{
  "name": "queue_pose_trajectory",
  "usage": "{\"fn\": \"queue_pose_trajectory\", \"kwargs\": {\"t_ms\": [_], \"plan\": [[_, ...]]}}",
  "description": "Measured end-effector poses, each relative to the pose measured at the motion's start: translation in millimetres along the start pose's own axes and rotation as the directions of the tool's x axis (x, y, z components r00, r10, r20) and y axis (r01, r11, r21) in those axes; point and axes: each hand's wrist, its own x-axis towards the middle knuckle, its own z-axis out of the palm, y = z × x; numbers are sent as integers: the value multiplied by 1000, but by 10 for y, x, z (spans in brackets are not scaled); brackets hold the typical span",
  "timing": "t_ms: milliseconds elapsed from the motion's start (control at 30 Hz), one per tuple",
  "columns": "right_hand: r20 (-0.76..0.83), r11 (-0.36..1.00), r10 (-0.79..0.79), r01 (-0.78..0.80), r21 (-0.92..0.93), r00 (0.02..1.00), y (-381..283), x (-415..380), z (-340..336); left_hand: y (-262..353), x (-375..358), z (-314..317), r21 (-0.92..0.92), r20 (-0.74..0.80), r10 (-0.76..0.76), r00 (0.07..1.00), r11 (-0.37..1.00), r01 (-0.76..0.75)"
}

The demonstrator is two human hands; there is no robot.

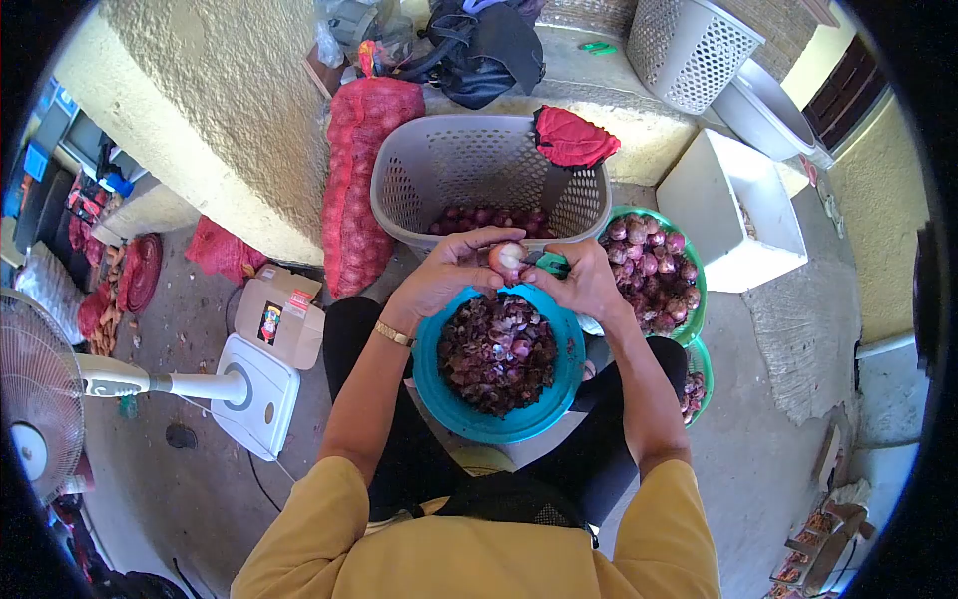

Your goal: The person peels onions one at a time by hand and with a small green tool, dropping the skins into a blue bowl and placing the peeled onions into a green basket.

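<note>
The person sits with a blue bowl (451, 399) on the lap, heaped with dark purple onion skins (497, 351). Just above the bowl's far rim both hands meet around one shallot (508, 258), pale where it is partly peeled. The left hand (449, 270) curls its fingers and thumb over the shallot, grasping it from the left side; a gold watch (394, 333) sits on that wrist. The right hand (579, 280) is clenched on a small knife with a green handle (552, 264), its tip at the shallot. Beyond the bowl stands a grey plastic basket (439, 170) with shallots in its bottom and a red cloth (571, 138) draped over its right rim. To the right of the bowl a green basin (697, 299) holds more shallots. To the left of the grey basket leans a red mesh sack (357, 180), and a white fan (249, 389) lies left of the bowl.
</note>
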Motion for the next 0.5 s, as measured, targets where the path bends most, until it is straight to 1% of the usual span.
{"fn": "queue_pose_trajectory", "kwargs": {"t_ms": [33,267,367,500], "plan": [[3,1000,11,-11,22,1000,-1,0,0,-2,4,0,-14,7,4,1000,1000,-4],[8,1000,11,-11,7,1000,-3,2,14,-12,2,0,-14,-1,11,1000,1000,-11],[-7,999,-34,34,13,999,47,7,33,-41,13,-47,33,5,12,1000,999,-12],[20,1000,-10,10,14,1000,18,13,20,-33,10,-55,-1,17,-7,1000,1000,7]]}}
